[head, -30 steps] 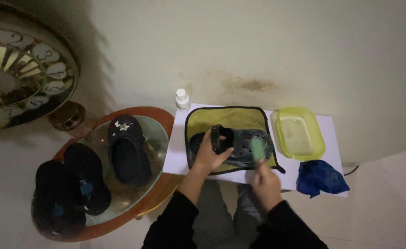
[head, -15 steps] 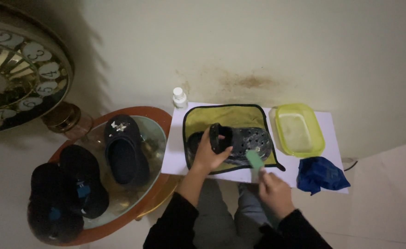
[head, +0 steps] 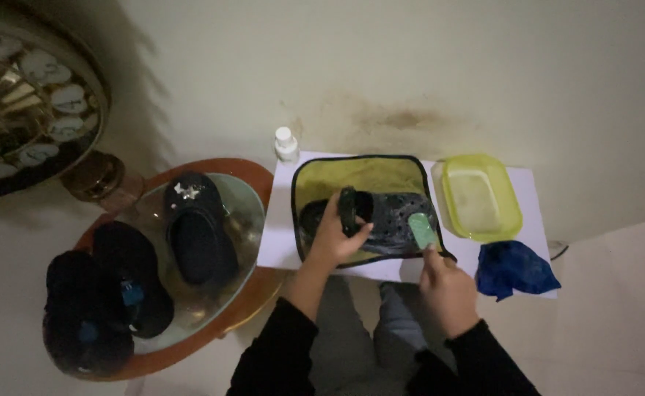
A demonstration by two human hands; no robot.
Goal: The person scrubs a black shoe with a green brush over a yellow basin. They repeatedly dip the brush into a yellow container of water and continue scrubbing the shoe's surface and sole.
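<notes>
My left hand [head: 337,238] is closed around the strap and heel of the dark clog [head: 381,220], pinning it on the yellow cloth [head: 366,176] just ahead of me. My right hand [head: 447,290] is curled tight on the handle of a green brush [head: 421,229], whose head rests against the clog's near side by the toe. Both hands are full.

Right of the brush hand sits the yellow tub [head: 481,202], and just beside that hand lies a blue rag [head: 514,268]. Beyond my left hand stands a small white bottle [head: 286,144], close to the cloth's far corner. Further left, on the round glass table [head: 249,286], more dark clogs [head: 198,235] wait, well apart from my hands.

The risks, as I judge them: my grip is only on the strap, so a hard stroke could twist the clog loose and slide it off the cloth. A wide sweep to the right might knock the tub; I cannot tell if it holds water. A jerk forward with my left elbow could tip the bottle.
</notes>
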